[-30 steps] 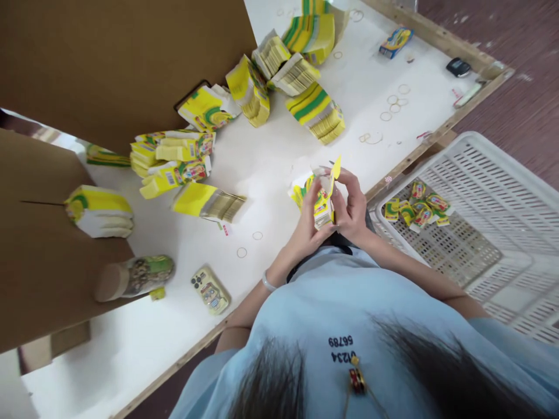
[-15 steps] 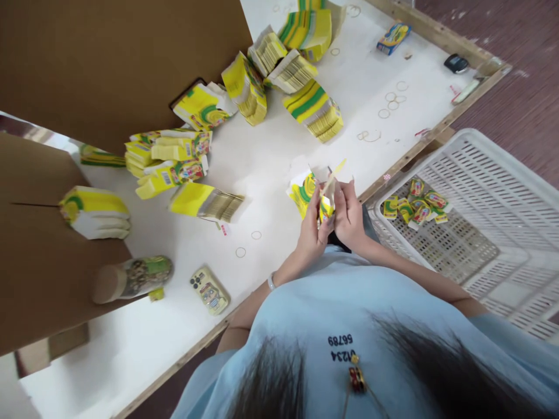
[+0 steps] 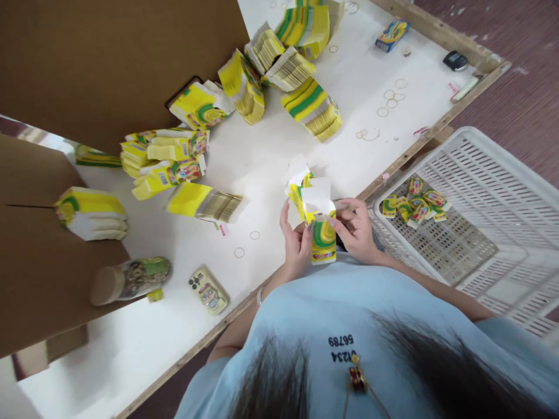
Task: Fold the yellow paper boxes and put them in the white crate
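Between my two hands is a yellow and green printed carton [image 3: 324, 238], held in front of my shirt at the table's near edge. White flaps stand up at its far end. My left hand [image 3: 297, 244] grips its left side, thumb on the printed face. My right hand [image 3: 356, 230] pinches the right edge near the flaps, with its other fingers curled behind. Just beyond the carton, more yellow cartons with white flaps [image 3: 297, 189] lie on the table, partly hidden by it.
Bundles of flat yellow cartons [image 3: 312, 110] lie across the white table [image 3: 257, 180]. A white basket [image 3: 476, 233] with several small filled boxes [image 3: 419, 203] stands at right. A phone [image 3: 208, 291], a jar [image 3: 133, 279], rubber bands [image 3: 239, 252] and large cardboard boxes [image 3: 122, 58] are at left.
The carton in my hands has turned so its broad printed face and raised white flaps show. My hands have moved apart slightly, to either side of it.
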Motion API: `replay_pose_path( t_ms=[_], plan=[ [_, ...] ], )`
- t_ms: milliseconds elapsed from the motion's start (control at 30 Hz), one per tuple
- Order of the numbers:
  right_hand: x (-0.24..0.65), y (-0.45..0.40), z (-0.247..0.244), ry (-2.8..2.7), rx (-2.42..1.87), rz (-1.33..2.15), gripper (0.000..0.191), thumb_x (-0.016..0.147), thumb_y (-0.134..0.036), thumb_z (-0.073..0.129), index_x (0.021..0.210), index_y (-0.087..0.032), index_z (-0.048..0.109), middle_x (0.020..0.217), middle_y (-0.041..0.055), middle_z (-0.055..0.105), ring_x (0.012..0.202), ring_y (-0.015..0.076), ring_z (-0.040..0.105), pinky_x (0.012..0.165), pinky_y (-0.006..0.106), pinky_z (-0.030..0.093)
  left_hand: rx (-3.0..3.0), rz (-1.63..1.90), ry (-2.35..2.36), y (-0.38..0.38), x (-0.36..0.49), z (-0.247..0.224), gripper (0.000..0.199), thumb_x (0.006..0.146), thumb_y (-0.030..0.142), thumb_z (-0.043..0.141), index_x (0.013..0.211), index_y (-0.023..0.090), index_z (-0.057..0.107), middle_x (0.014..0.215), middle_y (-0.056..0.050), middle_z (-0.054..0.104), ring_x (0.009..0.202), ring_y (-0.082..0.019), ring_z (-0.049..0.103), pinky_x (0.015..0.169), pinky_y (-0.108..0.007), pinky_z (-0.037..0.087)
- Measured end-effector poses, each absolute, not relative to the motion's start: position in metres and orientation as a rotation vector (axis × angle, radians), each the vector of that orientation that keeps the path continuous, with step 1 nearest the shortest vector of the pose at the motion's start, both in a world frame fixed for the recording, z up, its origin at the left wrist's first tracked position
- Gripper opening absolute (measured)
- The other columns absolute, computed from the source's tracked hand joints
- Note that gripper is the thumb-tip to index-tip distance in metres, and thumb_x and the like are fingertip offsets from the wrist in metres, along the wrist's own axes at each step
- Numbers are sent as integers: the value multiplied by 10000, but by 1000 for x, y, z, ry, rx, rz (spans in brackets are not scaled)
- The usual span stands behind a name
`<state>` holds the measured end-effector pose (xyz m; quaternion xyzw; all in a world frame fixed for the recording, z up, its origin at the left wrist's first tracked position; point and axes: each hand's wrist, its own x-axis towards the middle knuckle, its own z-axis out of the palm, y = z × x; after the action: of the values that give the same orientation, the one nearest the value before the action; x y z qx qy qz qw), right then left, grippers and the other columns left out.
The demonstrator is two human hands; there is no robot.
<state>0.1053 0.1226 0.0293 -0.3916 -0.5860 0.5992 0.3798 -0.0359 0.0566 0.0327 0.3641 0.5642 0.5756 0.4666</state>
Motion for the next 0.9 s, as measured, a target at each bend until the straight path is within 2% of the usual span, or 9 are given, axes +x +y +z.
replay_pose_path(
  t_ms=[100, 200, 300, 400, 467, 533, 633, 733, 900],
  plan=[
    [115, 123, 27, -1505, -976, 1548, 392, 947, -538, 668, 1238, -276, 646, 1016, 47, 761, 900, 210, 729, 850, 376, 605, 896, 1347, 1305, 47, -38, 33, 640, 1002, 584, 560, 1511, 311, 283, 893, -15, 753, 649, -150, 675, 644, -301, 555],
    [119, 128, 29, -1521, -972, 1600, 318, 947, -557, 657, 1002, -249, 714, 885, 24, 755, 789, 183, 705, 739, 324, 598, 913, 1224, 1225, 46, -43, 36, 419, 995, 564, 588, 1296, 290, 488, 795, 16, 708, 580, -115, 601, 573, -248, 495],
    [119, 130, 31, -1535, -994, 1528, 331, 939, -551, 672, 840, -235, 672, 778, 9, 708, 692, 162, 672, 656, 292, 578, 959, 1216, 1234, 51, -44, 36, 357, 991, 581, 585, 1153, 265, 551, 857, -5, 712, 639, -116, 626, 614, -252, 518],
    [121, 132, 31, -1564, -1019, 1370, 275, 958, -521, 652, 1004, -254, 699, 908, 44, 759, 816, 203, 750, 754, 346, 632, 1001, 1278, 1318, 55, -44, 34, 548, 982, 634, 560, 1406, 299, 465, 977, -43, 748, 722, -152, 683, 679, -300, 574],
    [127, 135, 31, -1699, -970, 1311, 301, 967, -527, 631, 1088, -269, 730, 1000, 73, 795, 939, 243, 780, 869, 409, 649, 1006, 1250, 1362, 55, -45, 34, 667, 980, 672, 519, 1531, 313, 406, 964, -52, 764, 652, -159, 673, 602, -306, 569],
    [135, 140, 31, -1869, -825, 1322, 355, 920, -583, 679, 1083, -282, 768, 1092, 89, 809, 1037, 276, 780, 957, 452, 639, 1022, 1193, 1372, 54, -48, 36, 640, 993, 697, 446, 1472, 287, 554, 993, -78, 783, 654, -172, 688, 565, -310, 570],
    [142, 144, 36, -1945, -685, 1427, 441, 829, -630, 766, 1101, -283, 782, 1222, 99, 786, 1144, 305, 752, 1014, 484, 619, 1086, 1175, 1408, 54, -53, 39, 558, 994, 660, 485, 1267, 247, 745, 1169, -103, 788, 935, -225, 751, 790, -349, 635],
    [138, 141, 43, -1808, -799, 1697, 487, 880, -484, 759, 1312, -277, 670, 1185, 90, 785, 1004, 249, 784, 868, 415, 665, 1131, 1172, 1481, 56, -56, 41, 493, 968, 604, 587, 1267, 248, 754, 1227, -95, 782, 1042, -225, 739, 923, -358, 616],
    [131, 138, 48, -1609, -830, 2039, 470, 869, -280, 725, 1313, -251, 572, 1030, 29, 758, 785, 161, 755, 683, 289, 636, 1098, 1129, 1514, 56, -55, 42, 546, 966, 579, 610, 1383, 236, 686, 969, -60, 806, 709, -152, 699, 671, -265, 600]
  ],
)
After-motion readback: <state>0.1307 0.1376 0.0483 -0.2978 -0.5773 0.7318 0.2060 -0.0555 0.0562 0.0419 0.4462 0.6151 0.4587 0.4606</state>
